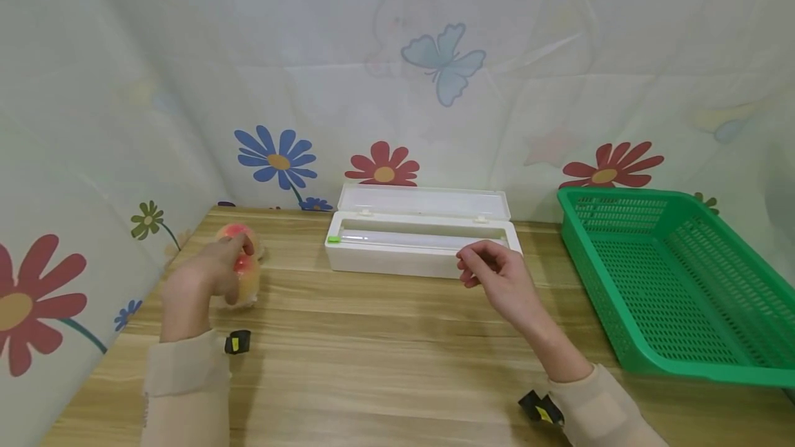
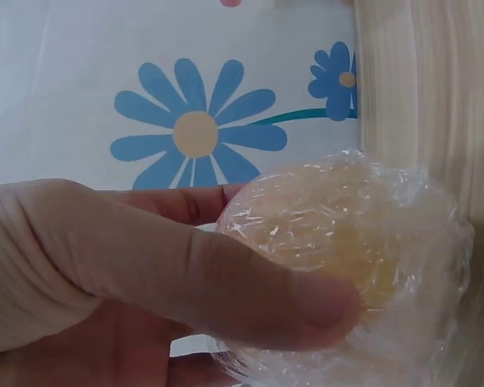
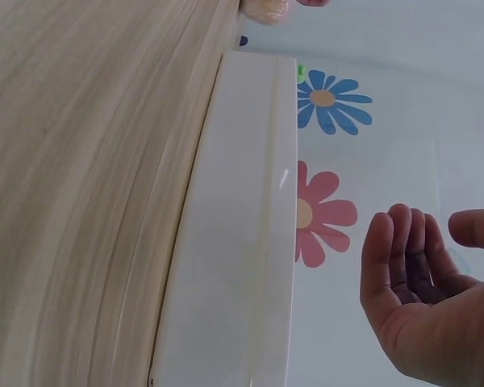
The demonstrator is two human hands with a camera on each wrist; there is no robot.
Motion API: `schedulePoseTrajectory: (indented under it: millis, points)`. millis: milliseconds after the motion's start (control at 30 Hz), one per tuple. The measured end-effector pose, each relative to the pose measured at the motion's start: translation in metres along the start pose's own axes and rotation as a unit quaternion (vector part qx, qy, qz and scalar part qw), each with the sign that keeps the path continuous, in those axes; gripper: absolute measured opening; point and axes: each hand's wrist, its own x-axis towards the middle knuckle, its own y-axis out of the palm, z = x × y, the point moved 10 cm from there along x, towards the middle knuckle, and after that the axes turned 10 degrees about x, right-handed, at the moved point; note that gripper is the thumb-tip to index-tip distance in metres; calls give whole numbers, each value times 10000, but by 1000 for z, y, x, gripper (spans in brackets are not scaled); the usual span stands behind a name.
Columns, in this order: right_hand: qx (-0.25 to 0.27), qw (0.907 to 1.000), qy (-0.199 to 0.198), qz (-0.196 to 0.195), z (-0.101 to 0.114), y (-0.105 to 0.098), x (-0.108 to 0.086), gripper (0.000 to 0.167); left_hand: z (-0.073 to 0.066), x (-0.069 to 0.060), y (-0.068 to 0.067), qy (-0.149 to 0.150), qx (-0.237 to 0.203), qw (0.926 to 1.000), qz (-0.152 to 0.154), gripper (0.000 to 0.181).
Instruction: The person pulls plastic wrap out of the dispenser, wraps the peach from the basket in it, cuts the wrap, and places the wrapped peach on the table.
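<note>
At the table's left side, my left hand (image 1: 208,274) grips a peach (image 1: 247,280) wrapped in clear plastic film. In the left wrist view the thumb lies along the wrapped peach (image 2: 339,242), and crinkled film gathers at its right side. A second peach (image 1: 237,230) sits just behind, partly hidden by the fingers. My right hand (image 1: 499,278) hovers by the right front of a white cling film dispenser (image 1: 397,262), whose lid stands raised. In the right wrist view, that hand (image 3: 427,298) has loosely bent fingers, the thumb apart from them and nothing held.
A green plastic basket (image 1: 621,316) stands on the right of the wooden table (image 1: 373,364). Inside the dispenser lies a film roll, with a bright green slider (image 1: 333,239) at the left end. A flower-printed curtain (image 1: 298,88) hangs close behind and at the left.
</note>
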Motion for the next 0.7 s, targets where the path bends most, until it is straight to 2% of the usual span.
schedulePoseTrajectory:
  millis: [233,367,500,600,700]
  points:
    - [-175,9998,22,2,-2,-3,0,25,4,-1,8,-143,-18,9995,268,83]
    - [-379,9993,68,29,-5,-3,0,24,6,0,9,-109,-8,9998,178,80]
    - [-645,9978,88,85,-8,-3,0,20,6,5,12,109,-248,9996,84,76]
    - [-841,9963,40,169,-9,-2,-1,20,7,8,15,158,-411,9990,39,70]
    - [-995,9947,-40,245,-9,0,-2,18,7,10,17,236,-383,9990,-68,65]
